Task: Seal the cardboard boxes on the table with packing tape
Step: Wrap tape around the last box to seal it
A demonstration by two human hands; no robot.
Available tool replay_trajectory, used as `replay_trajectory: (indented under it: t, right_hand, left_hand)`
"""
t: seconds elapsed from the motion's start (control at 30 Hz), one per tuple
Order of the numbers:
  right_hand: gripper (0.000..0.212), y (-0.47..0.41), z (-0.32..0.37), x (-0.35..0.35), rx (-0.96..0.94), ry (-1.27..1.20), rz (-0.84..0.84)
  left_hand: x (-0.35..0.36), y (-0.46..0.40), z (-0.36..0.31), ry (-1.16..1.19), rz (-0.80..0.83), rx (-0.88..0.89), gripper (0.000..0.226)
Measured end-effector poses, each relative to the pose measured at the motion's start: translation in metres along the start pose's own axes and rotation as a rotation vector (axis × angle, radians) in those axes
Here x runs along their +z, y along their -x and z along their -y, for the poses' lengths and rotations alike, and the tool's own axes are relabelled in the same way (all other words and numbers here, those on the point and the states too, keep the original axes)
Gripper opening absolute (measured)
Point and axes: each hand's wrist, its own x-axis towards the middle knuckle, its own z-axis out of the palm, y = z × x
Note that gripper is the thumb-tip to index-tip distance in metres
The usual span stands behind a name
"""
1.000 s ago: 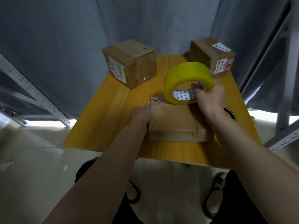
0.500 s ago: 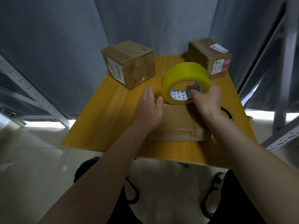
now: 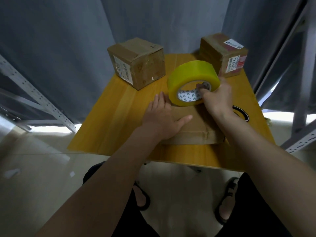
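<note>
Your right hand (image 3: 217, 98) grips the yellow tape roll (image 3: 191, 79), fingers hooked into its core, thumb probably behind the rim. Your left hand (image 3: 162, 118) lies flat, fingers straight, pressing the near cardboard box (image 3: 196, 129). The roll stands at the box's 12 o'clock edge, just beside your left fingertips.

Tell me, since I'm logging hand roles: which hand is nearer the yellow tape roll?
Right. The right hand grips the yellow tape roll through its core; the left hand lies flat on the near box, just beside the roll.
</note>
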Motion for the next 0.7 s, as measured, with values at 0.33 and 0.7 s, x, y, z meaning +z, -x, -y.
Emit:
replay_trajectory:
  t: [0.33, 0.7]
  right_hand:
    - [0.025, 0.002, 0.001, 0.003, -0.012, -0.021, 0.005]
    - [0.024, 0.000, 0.000, -0.004, 0.007, -0.067, 0.047]
  left_hand:
    - [0.000, 0.019, -0.016, -0.102, -0.088, 0.039, 0.072]
    - [0.008, 0.013, -0.027, -0.035, -0.151, -0.076, 0.086]
